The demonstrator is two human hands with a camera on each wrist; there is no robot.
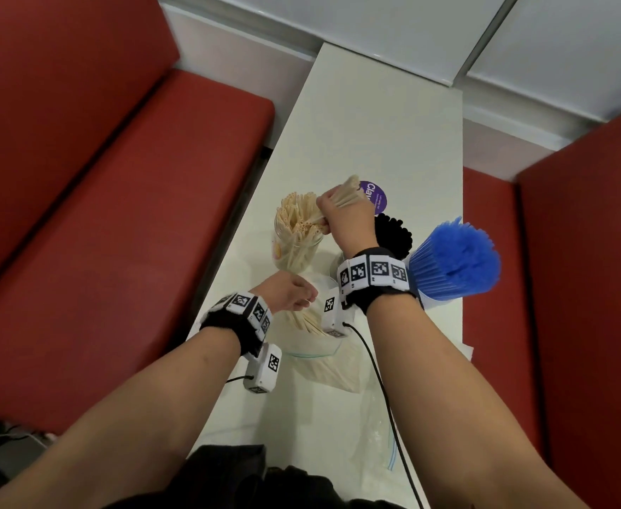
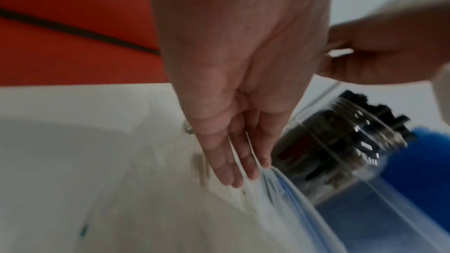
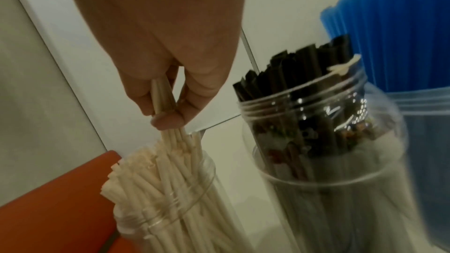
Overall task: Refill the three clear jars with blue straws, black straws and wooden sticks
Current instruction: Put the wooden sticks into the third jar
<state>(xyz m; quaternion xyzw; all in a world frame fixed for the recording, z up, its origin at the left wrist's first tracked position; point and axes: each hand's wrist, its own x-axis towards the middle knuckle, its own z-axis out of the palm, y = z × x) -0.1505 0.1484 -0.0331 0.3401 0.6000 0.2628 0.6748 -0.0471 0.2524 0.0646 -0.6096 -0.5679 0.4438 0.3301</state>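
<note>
The wooden sticks [image 3: 168,141] are going into the leftmost jar [image 1: 294,247] near the desk's [image 1: 375,123] left edge: the right hand [image 1: 345,218] grips a bundle with closed fingers [image 3: 168,120], tips already among those inside. Next it should loosen and let them slide down. The left hand [image 1: 288,293], fingers straight, rests on the bag [image 1: 312,347] in front; open desk lies beyond the jars.

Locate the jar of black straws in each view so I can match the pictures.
Head: jar of black straws right of centre, mostly hidden behind the right hand.
Left wrist: right of centre, tilted in the picture, beyond the left hand.
Right wrist: centre-right, upright.
Shared landmark: blue straws right beside it.
</note>
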